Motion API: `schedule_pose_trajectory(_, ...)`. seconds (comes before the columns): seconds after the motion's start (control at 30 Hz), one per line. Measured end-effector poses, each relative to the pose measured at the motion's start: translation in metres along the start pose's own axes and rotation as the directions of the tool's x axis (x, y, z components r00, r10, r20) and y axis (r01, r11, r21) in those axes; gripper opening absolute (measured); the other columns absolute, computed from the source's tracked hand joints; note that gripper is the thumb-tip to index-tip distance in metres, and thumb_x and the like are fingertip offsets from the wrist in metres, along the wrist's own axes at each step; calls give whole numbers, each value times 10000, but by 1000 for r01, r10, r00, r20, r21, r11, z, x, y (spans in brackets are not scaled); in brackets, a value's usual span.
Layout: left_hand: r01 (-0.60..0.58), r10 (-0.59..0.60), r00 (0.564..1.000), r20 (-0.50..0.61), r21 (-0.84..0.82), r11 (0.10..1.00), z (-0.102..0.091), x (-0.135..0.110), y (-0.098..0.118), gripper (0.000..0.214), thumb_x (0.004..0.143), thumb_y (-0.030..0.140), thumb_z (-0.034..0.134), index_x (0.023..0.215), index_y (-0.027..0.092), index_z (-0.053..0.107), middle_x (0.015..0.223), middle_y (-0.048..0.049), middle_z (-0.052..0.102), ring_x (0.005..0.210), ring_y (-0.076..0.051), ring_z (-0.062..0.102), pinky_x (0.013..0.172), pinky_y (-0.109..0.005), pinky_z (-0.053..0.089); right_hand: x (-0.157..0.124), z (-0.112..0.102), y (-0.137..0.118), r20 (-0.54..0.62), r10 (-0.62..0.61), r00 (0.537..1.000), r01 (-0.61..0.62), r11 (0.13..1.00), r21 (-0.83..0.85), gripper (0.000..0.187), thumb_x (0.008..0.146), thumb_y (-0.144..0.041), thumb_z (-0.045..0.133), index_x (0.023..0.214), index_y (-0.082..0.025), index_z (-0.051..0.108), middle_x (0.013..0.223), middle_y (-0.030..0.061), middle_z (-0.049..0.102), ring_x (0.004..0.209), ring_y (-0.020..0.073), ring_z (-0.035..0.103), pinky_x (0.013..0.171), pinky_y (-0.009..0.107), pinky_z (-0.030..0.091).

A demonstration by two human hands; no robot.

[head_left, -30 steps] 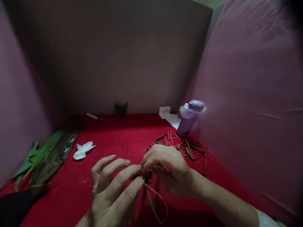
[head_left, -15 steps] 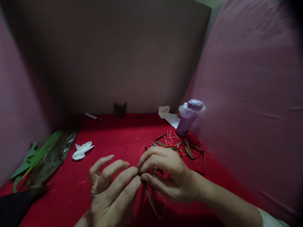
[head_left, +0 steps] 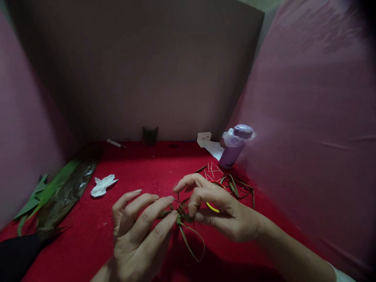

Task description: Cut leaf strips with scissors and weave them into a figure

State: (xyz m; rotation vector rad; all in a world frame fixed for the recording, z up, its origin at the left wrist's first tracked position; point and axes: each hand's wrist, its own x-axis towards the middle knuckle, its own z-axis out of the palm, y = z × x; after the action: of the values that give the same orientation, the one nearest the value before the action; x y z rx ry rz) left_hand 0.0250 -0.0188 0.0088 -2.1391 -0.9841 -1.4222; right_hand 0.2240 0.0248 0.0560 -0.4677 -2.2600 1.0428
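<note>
My left hand and my right hand meet low in the middle, over the red cloth. Between their fingertips is a small piece woven from thin green leaf strips, with loose strips looping down below it. The left fingertips pinch the piece from the left. The right thumb and fingers close on it from the right, index finger raised. A yellow band shows under the right fingers.
Loose leaf strips and thin sticks lie behind the right hand. A purple bottle and white papers stand at the back right. Long green leaves and a crumpled white tissue lie left. Pink panels wall in both sides.
The right hand has shifted a little right and its index finger has lifted, baring the yellow band. The left hand keeps its pinch on the leaf piece.
</note>
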Motion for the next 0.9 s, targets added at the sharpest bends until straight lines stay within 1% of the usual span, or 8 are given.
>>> schedule_pose_trajectory(0.17,40,-41,999,-17,-29,999,2,-1,2,192,753,67,613,833,230,675,917,-39,743,894,-249,596,848,-508,372,-2,-1,1,0,7,1000,-7,999,50,23,841,-170,566,825,-158,579,1138,95,485,1125,200,446,973,404,366)
schedule_pose_trajectory(0.27,57,-57,998,-4,-39,998,2,-2,3,205,731,50,629,839,218,676,920,-51,743,912,-259,592,861,-525,366,-2,-1,1,1,19,1000,-19,999,35,63,791,-179,641,806,-155,585,1156,93,478,1144,208,430,979,393,354)
schedule_pose_trajectory(0.33,54,-54,999,3,-40,998,1,-1,2,204,711,39,641,821,207,680,903,-59,745,908,-265,593,858,-533,365,-3,-1,1,-6,19,1000,-18,1000,22,75,779,-171,659,791,-156,586,1151,86,479,1133,203,435,979,385,352)
schedule_pose_trajectory(0.43,39,-40,999,-12,-39,998,1,1,2,195,695,30,649,786,199,681,857,-57,751,876,-265,600,835,-526,375,-5,0,1,-43,0,999,0,1000,-15,61,789,-166,647,792,-158,587,1090,73,490,1059,185,469,944,372,381)
schedule_pose_trajectory(0.5,39,-40,999,-21,-39,998,2,3,2,194,699,33,647,782,206,679,840,-47,753,861,-257,605,828,-514,380,-5,0,1,-70,-11,997,7,998,-56,50,798,-172,638,804,-160,589,1007,63,495,961,166,495,871,346,427)
schedule_pose_trajectory(0.6,49,-50,998,-23,-49,998,2,3,3,203,705,34,641,792,215,674,835,-34,754,848,-247,612,829,-501,381,-5,2,3,-109,-69,992,59,994,-94,22,826,-175,602,814,-163,588,905,54,520,874,156,511,788,326,455)
schedule_pose_trajectory(0.73,65,-66,997,-26,-48,997,2,1,2,204,720,32,626,802,213,670,816,-33,752,863,-246,611,843,-500,379,-2,5,9,-151,-210,966,195,975,-109,47,851,-156,557,811,-170,577,810,49,591,812,159,547,788,352,453)
schedule_pose_trajectory(0.9,28,-28,1000,-5,-38,999,3,1,2,188,755,62,593,797,231,667,920,-40,737,885,-230,599,843,-476,397,2,7,13,-150,-266,952,244,958,-148,79,865,-132,517,815,-175,561,742,29,600,731,143,545,757,337,453)
